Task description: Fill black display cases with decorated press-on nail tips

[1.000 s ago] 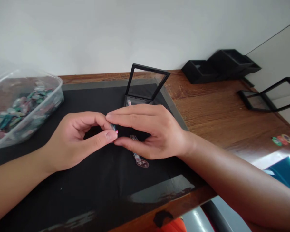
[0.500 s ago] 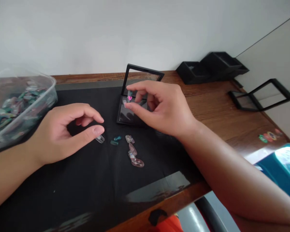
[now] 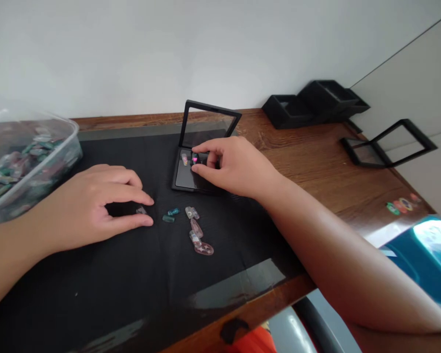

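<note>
Head view looks down on a wooden worktop (image 3: pixel 316 171) covered on its left part by a black mat (image 3: pixel 139 279). At the far edge of the mat stands a small black display case (image 3: pixel 196 166) with its framed lid (image 3: pixel 208 122) propped open. Right hand (image 3: pixel 238 166) rests over the tray of the case, thumb and forefinger pinched close on a small pink piece (image 3: pixel 195 158) that sits on the tray; a pale piece (image 3: pixel 184 159) lies just beside it. Left hand (image 3: pixel 95 206) lies palm down on the mat, its fingers (image 3: pixel 139 198) curled low and nearly closed around a small clear piece (image 3: pixel 141 211), thumb and forefinger touching it or just short of it; a firm grip cannot be told. Just right of that hand lie two teal pieces (image 3: pixel 170 215), then a cluster of clear and pinkish pieces (image 3: pixel 198 235). A clear plastic tub (image 3: pixel 29 162) of many coloured pieces stands at the left edge. Black trays (image 3: pixel 316 105) and another open frame (image 3: pixel 385 144) sit far right.
</note>
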`<state>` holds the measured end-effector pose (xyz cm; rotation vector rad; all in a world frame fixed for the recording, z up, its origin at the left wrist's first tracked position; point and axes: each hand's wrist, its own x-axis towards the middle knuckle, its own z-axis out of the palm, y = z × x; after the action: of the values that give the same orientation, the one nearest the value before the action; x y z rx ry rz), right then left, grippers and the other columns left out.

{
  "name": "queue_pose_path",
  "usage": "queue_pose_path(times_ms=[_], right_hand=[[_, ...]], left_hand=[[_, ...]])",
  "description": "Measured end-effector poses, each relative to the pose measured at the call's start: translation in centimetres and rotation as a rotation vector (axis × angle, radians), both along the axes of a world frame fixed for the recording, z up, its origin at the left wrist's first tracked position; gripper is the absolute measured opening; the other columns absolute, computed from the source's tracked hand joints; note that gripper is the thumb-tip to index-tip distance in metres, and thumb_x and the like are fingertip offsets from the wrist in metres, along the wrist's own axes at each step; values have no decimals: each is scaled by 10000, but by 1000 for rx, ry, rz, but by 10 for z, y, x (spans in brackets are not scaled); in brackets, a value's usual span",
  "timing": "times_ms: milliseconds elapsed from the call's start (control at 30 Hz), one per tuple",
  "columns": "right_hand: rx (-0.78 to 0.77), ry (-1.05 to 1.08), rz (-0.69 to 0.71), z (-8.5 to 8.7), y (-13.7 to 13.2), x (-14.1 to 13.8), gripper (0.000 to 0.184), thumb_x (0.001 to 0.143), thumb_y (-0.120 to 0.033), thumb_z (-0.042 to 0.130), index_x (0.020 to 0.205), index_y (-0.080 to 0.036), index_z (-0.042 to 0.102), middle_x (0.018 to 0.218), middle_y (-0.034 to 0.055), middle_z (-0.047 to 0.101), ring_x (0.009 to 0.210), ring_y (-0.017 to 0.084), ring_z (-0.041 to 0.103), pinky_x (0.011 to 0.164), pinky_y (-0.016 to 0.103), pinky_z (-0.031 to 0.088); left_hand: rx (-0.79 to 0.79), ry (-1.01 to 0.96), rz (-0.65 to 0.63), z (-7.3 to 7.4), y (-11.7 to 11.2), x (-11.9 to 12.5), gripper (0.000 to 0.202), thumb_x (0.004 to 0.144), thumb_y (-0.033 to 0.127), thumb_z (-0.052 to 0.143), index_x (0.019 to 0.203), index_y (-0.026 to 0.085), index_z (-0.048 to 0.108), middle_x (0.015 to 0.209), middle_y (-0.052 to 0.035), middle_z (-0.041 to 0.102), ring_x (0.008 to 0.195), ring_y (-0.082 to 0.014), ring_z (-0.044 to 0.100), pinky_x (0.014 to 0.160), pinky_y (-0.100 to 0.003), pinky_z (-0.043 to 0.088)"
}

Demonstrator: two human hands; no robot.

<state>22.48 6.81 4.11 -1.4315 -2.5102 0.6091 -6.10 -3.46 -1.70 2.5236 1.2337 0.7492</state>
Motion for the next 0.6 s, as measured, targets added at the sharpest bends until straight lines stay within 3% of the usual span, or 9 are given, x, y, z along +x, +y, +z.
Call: queue_pose_path(times_ms=[167, 233, 333, 433, 500, 600], right_hand=[[36, -3, 19, -1, 2, 2, 417, 898, -304, 845, 1300, -193, 853, 729, -19, 775, 728, 184, 710, 707, 322, 470], [100, 64, 55, -1, 0, 4, 403, 906, -313, 850, 1293, -200, 850, 745, -17, 782, 731, 182, 713, 711, 325, 482], [172, 244, 221, 0, -7, 7, 338, 978, -371, 801, 1285, -232, 843, 819, -5, 817, 724, 167, 718, 758, 335, 550], [190, 348, 438, -2, -19, 7, 282, 1034, -439, 750, 1231, -266, 855, 882, 8, 846, 728, 161, 737, 764, 327, 601], [219, 406, 535, -5, -25, 4, 269, 1034, -432, 767, 1211, -252, 860, 870, 9, 846, 723, 148, 748, 755, 300, 612], [244, 463, 565, -10, -30, 0, 281, 1035, -421, 779, 1227, -229, 852, 828, 2, 832, 710, 130, 745, 767, 272, 619]], left_hand=[[20, -101, 11, 7, 1, 8, 275, 1067, 534, 706, 898, 380, 859, 966, 28, 770, 828, -131, 718, 786, -272, 521], [13, -191, 74, 13, -1, 14, 296, 1031, 564, 745, 823, 390, 864, 922, 28, 791, 774, -127, 729, 710, -258, 533], [-94, -402, 261, 20, -7, 23, 228, 906, 604, 879, 797, 404, 873, 809, 51, 826, 656, -116, 741, 581, -212, 555], [-181, -584, 378, 22, -11, 31, 224, 818, 577, 961, 769, 376, 874, 694, 53, 810, 571, -116, 733, 550, -177, 596], [-170, -643, 408, 21, -13, 34, 189, 801, 500, 990, 789, 346, 882, 706, 46, 815, 572, -103, 731, 564, -160, 603], [-122, -634, 443, 17, -15, 35, 131, 814, 396, 991, 868, 325, 895, 827, 49, 849, 671, -84, 753, 660, -152, 613]])
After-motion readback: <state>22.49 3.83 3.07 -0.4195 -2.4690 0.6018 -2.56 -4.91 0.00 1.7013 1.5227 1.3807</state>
